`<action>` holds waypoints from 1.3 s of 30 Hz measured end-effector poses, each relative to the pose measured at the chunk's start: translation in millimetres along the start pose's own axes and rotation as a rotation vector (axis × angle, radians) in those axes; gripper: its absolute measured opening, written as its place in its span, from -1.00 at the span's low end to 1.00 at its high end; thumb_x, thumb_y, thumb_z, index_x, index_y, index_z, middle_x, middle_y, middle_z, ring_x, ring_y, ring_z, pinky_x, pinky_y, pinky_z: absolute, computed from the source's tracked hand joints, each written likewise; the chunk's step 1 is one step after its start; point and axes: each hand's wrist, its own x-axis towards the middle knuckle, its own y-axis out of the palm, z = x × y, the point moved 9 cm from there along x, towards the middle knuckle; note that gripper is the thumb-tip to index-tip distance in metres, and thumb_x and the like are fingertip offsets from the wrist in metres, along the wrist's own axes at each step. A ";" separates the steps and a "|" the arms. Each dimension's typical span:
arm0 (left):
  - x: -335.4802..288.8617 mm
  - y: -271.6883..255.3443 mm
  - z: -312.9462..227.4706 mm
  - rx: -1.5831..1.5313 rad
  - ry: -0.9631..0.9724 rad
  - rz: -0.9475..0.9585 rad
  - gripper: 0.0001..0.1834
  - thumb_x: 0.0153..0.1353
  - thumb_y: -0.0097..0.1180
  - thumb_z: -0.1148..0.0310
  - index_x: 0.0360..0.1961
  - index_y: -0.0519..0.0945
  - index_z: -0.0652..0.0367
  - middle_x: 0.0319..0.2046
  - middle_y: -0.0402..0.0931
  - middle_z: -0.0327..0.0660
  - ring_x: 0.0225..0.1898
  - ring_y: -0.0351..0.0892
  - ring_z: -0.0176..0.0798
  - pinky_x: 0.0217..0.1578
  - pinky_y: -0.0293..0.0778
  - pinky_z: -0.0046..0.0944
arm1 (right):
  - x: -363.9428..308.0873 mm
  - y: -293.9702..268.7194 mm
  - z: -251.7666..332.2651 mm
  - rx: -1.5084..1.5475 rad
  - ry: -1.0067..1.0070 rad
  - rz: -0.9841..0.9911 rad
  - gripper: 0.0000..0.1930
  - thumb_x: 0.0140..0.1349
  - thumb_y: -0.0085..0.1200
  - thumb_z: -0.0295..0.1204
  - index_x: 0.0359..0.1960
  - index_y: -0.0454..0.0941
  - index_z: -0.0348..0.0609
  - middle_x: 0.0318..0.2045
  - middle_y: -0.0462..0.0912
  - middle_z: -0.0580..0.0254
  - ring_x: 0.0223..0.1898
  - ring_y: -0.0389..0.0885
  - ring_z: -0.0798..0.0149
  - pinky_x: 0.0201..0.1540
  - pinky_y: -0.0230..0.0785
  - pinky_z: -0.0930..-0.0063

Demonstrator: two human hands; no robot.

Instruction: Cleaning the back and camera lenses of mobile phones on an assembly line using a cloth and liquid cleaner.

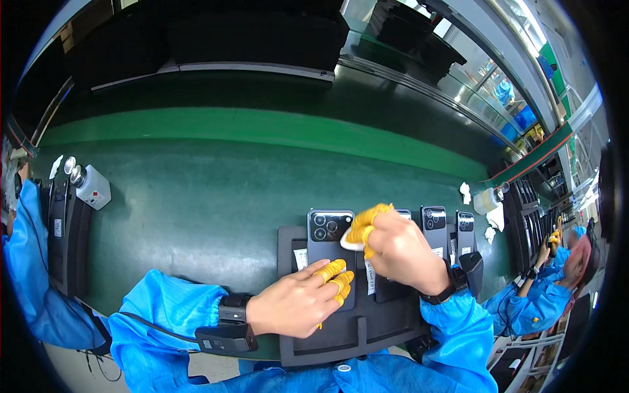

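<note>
A dark grey smartphone (331, 243), back side up with a cluster of camera lenses at its top, lies in a black foam tray (286, 245) in front of me. My left hand (303, 298), in yellow finger cots, grips the lower part of this phone. Just above its upper right edge, my right hand (398, 247) pinches a white wiping cloth (352, 241) in fingers with yellow cots. Further right in the tray sit more phones, among them a grey smartphone (434, 226) and another smartphone (464, 229); one is mostly hidden beneath my right hand.
A white dispenser bottle (95, 188) stands at the left, another bottle (486, 201) at the right beside crumpled white tissues (465, 192). Black trays (73, 242) flank the green bench (183, 196). Co-workers in blue sit on both sides. A raised green ledge crosses behind.
</note>
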 end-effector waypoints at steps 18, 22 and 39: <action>-0.2 -1.5 1.1 -0.031 -0.001 -0.034 -0.53 -0.14 0.25 0.34 -0.10 0.66 0.21 -0.12 0.60 -0.13 0.03 0.60 -0.06 0.35 0.31 0.03 | 7.0 1.7 5.6 -0.039 0.141 -0.057 -0.80 -0.22 0.20 -0.69 -0.45 0.63 -0.34 -0.38 0.57 0.01 -0.31 0.61 -0.10 -0.26 0.52 0.10; -0.3 4.4 1.6 -0.053 -0.002 0.021 -0.57 -0.15 0.26 0.34 -0.16 0.67 0.20 -0.27 0.57 -0.20 -0.11 0.62 -0.11 0.33 0.33 0.02 | 24.5 15.2 18.4 -0.018 0.018 -0.153 -0.79 -0.17 0.20 -0.63 -0.39 0.64 -0.32 -0.32 0.57 0.03 -0.27 0.59 -0.06 -0.21 0.52 0.15; -2.7 8.0 2.3 -0.110 -0.008 0.099 -0.63 -0.04 0.21 0.30 -0.19 0.66 0.25 -0.18 0.57 -0.09 -0.03 0.61 -0.01 0.32 0.32 0.05 | 10.4 27.0 31.2 0.011 -0.231 -0.095 -0.63 -0.21 0.23 -0.54 -0.23 0.70 -0.24 -0.15 0.67 0.19 -0.17 0.65 0.10 -0.13 0.54 0.29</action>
